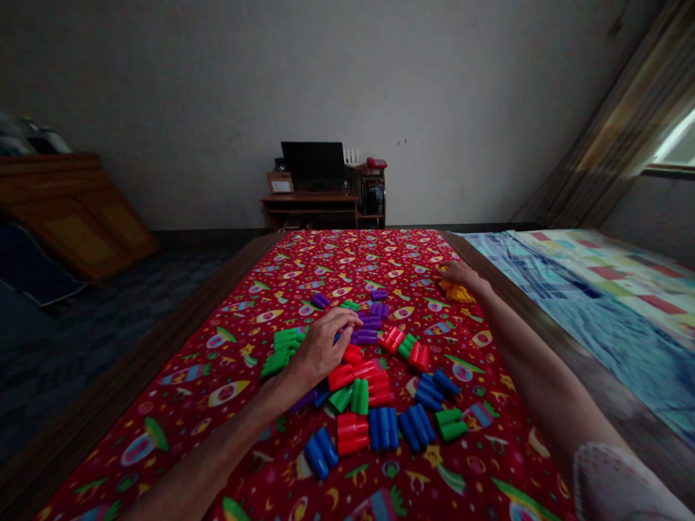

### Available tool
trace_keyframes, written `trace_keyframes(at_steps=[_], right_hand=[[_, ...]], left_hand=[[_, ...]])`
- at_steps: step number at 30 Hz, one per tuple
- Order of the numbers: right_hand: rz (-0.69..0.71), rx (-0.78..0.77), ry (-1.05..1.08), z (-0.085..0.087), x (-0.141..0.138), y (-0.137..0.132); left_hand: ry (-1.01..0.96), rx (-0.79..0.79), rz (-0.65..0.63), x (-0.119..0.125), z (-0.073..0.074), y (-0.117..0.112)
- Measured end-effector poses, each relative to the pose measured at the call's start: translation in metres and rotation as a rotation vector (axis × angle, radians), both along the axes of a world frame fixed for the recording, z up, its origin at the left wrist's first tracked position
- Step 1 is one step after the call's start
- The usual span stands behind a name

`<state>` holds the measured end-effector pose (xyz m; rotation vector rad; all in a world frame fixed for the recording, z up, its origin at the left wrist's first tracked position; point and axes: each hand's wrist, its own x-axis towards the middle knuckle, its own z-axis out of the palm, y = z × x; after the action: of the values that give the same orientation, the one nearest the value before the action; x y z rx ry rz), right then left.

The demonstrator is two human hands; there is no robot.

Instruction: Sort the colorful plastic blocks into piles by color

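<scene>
Several plastic building blocks in red (352,425), blue (417,425), green (283,347) and purple (369,329) lie scattered on a red patterned cloth (217,376) over a long table. My left hand (321,346) rests palm down on the middle of the pile, fingers curled over a block near the purple ones. My right hand (460,276) reaches far to the right edge of the cloth and closes on a heap of yellow blocks (457,292). Whether the left hand grips anything is hidden by its fingers.
The table's wooden edge (515,297) borders a bed with a checked blanket (597,297) on the right. A desk with a dark monitor (313,168) stands at the far wall. A wooden cabinet (76,217) leans at the left. A curtain (613,130) hangs at the right.
</scene>
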<state>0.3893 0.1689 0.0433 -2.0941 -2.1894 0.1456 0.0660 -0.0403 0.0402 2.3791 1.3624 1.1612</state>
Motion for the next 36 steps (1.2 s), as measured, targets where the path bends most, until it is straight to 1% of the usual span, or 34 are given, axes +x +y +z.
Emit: trace_keyframes(at_steps=[4, 7, 11, 14, 17, 19, 22, 25, 27, 29, 31, 34, 36], right_hand=[[0.036, 0.063, 0.018, -0.005, 0.007, -0.002], [0.083, 0.146, 0.041, -0.005, 0.012, -0.005], [0.118, 0.275, 0.065, -0.010, 0.026, -0.020], [0.109, 0.286, -0.007, -0.023, 0.036, -0.042], [0.070, 0.262, -0.060, -0.038, 0.040, -0.061], [0.061, 0.257, -0.060, -0.045, 0.037, -0.066], [0.046, 0.280, -0.058, -0.050, 0.032, -0.058], [0.047, 0.301, -0.062, -0.050, 0.031, -0.044], [0.057, 0.288, -0.068, -0.048, 0.032, -0.038], [0.061, 0.272, -0.086, -0.043, 0.030, -0.038], [0.080, 0.292, -0.122, -0.037, 0.023, -0.041], [0.193, 0.371, -0.191, -0.028, 0.003, -0.044], [0.287, 0.375, -0.230, -0.024, -0.013, -0.042]], left_hand=[[0.010, 0.014, 0.014, -0.001, 0.002, 0.001], [0.016, 0.019, 0.012, -0.002, 0.001, 0.002], [0.014, 0.030, 0.011, -0.002, 0.001, 0.002], [0.014, 0.041, 0.008, -0.002, 0.002, 0.002], [0.013, 0.037, 0.001, 0.001, 0.002, 0.001], [0.011, 0.031, -0.004, 0.002, 0.001, 0.001], [0.014, 0.032, -0.012, 0.001, -0.002, 0.001], [0.022, 0.037, -0.017, 0.000, -0.004, 0.001], [0.025, 0.040, -0.021, -0.001, -0.005, 0.002], [0.026, 0.044, -0.024, -0.002, -0.005, 0.002], [0.030, 0.045, -0.023, -0.001, -0.006, 0.002], [0.041, 0.049, -0.024, -0.001, -0.006, 0.002], [0.050, 0.052, -0.030, 0.000, -0.005, 0.001]])
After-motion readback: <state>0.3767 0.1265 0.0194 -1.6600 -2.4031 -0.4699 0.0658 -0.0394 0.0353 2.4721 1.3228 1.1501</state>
